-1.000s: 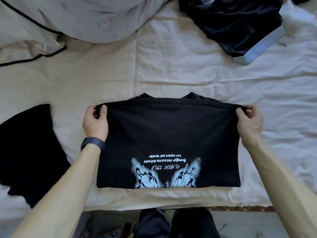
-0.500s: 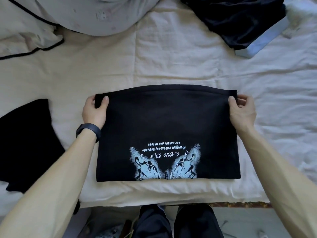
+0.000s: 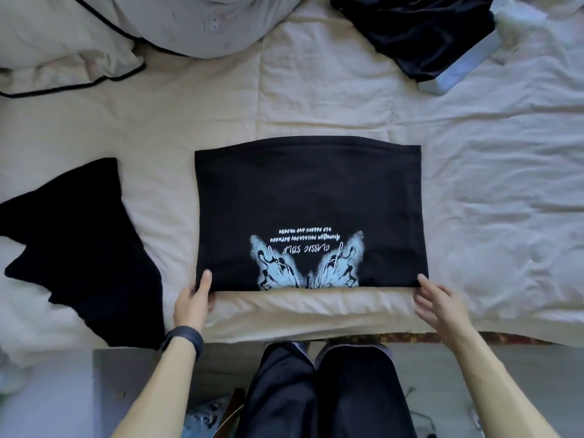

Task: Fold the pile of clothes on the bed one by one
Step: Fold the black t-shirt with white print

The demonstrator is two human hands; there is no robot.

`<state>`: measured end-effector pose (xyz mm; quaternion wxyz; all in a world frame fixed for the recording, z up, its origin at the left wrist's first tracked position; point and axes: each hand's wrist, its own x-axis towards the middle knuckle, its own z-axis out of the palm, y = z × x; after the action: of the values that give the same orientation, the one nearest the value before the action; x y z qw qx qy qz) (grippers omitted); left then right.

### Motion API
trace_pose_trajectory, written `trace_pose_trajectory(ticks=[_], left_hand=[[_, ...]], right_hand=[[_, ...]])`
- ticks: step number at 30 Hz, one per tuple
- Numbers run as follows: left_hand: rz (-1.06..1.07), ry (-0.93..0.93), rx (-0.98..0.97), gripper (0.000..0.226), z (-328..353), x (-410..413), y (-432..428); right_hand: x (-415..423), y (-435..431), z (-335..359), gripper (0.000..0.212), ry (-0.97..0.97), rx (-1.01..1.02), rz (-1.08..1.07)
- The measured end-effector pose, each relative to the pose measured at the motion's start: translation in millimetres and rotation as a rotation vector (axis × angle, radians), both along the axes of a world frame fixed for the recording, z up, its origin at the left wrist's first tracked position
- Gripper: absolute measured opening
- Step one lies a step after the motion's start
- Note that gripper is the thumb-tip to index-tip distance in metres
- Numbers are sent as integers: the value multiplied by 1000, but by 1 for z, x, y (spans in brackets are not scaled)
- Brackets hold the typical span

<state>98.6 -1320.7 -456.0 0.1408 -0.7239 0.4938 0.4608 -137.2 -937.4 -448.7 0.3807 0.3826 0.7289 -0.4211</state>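
While the left hand (image 3: 192,298), a dark band (image 3: 183,341) on its wrist, pinches the near left corner of the folded black shirt (image 3: 309,197) with its thumb on top, the right hand (image 3: 439,306) reaches the near right corner with fingers loosely spread; blur hides any contact. The shirt lies flat mid-frame on the pale sheet (image 3: 316,105). A black garment (image 3: 79,248) lies at the left edge, with a pillow (image 3: 63,42) upper left and dark clothes (image 3: 410,33) upper right.

A cream pillow (image 3: 57,52) with black piping lies at the far left, touching a pale grey cushion (image 3: 196,23); a patterned mattress edge (image 3: 442,338) shows at the near side, above grey floor (image 3: 126,384) with blurred clutter (image 3: 205,415)
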Motion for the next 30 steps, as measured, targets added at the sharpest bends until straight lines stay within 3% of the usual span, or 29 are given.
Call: trace_pose_trajectory(ticks=[2,4,7,10,14,21,26,28,30], left_hand=[[296,153,138,66,-3,4,10],[469,303,158,60,-5,0,18],[618,427,-10,56,-9,-9,23],[682,532,-133,35,-4,-12,26],[696,548,-199,11,18,5,47],[797,379,-92,13,9,53,91],[620,239,-128,12,-14,54,85],[320,96,-304,30,-14,49,86],[-141,56,-611,50,-14,38,93]], right_hand=[[6,-8,0,38,-14,-104,-179],[10,-18,-5,36,5,-166,-300],[13,-30,-13,17,129,-173,-409],[20,-28,-8,7,300,-163,-455],[42,-5,11,11,394,-135,-472],[94,45,-1,19,318,-8,-441],[101,48,-34,26,203,89,-337],[101,39,-29,37,246,311,-127],[102,18,-18,52,433,477,170]])
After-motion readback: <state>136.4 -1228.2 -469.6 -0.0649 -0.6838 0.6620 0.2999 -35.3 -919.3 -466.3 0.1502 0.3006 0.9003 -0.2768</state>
